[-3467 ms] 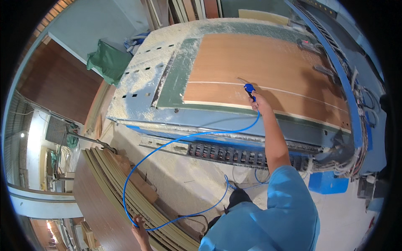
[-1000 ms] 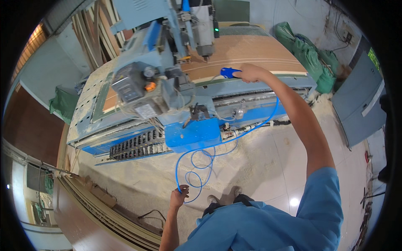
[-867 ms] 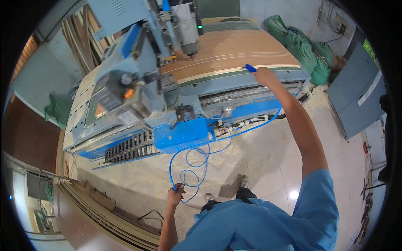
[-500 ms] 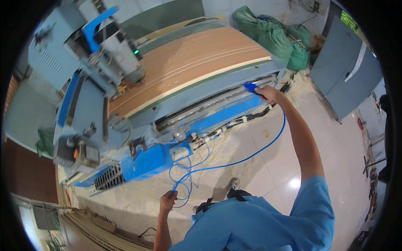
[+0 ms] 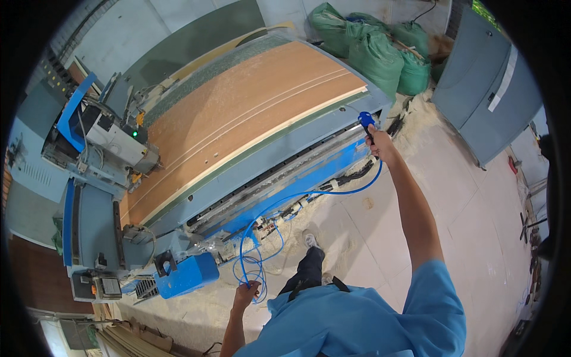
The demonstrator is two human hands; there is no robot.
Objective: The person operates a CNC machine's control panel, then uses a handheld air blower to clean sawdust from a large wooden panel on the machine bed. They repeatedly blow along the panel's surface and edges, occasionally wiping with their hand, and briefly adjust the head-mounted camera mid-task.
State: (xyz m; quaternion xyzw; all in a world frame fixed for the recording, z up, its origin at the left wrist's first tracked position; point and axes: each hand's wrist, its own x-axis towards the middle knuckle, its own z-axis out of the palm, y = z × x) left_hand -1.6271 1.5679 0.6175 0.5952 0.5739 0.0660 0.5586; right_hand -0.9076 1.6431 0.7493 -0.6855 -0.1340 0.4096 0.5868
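Observation:
A blue air blow gun [image 5: 364,120] with a dark handle is gripped in my right hand [image 5: 382,144], closed around it beside the near edge of a CNC router table [image 5: 262,160]. From the gun's lower end a blue air hose [image 5: 309,193] curves left along the machine's side. My left hand [image 5: 246,294] is closed on the hose where several loops hang in front of my body. On the machine bed lies a brown wood panel [image 5: 238,113] with long pale grooves cut across it, and the router head [image 5: 119,140] stands over its left end.
Green sacks [image 5: 375,56] are heaped behind the table. A grey cabinet [image 5: 476,95] stands at right. Sawdust covers the floor [image 5: 351,250] along the machine, where cables run. A blue motor cover [image 5: 187,275] juts out near my left hand; stacked boards [image 5: 134,339] lie at lower left.
My view has shifted toward the right. The blow gun has turned from pointing left to pointing up, and the hose bends more tightly. One foot has stepped forward. Both hands keep their holds.

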